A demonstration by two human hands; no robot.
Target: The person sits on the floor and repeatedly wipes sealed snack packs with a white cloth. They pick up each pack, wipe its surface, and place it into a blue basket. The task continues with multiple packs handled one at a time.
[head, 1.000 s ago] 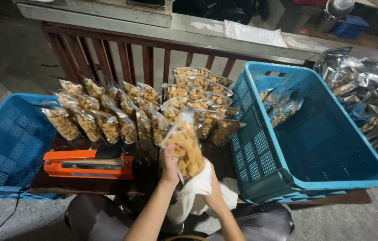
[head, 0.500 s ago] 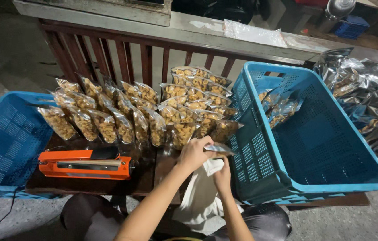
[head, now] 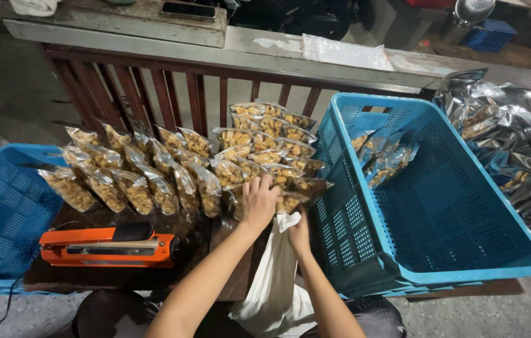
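- At centre of surface [head: 121,222], left hand [head: 259,201] laid palm-down on a clear snack packet [head: 290,201]; fingers spread, pressing rather than clamping.
- Right hand [head: 299,235] just below at 6 o'clock, fingers curled near white cloth [head: 275,281]; grip itself hidden, cannot tell.
- Packet at front edge of packet rows [head: 184,169], touching neighbours.
- Likely light, film slick and crinkly, contents brittle; best pinched at the flat sealed rim, not squeezed at the belly.
- Orange heat sealer [head: 109,245] at 9 o'clock; blue crate [head: 428,188] at 3 o'clock.
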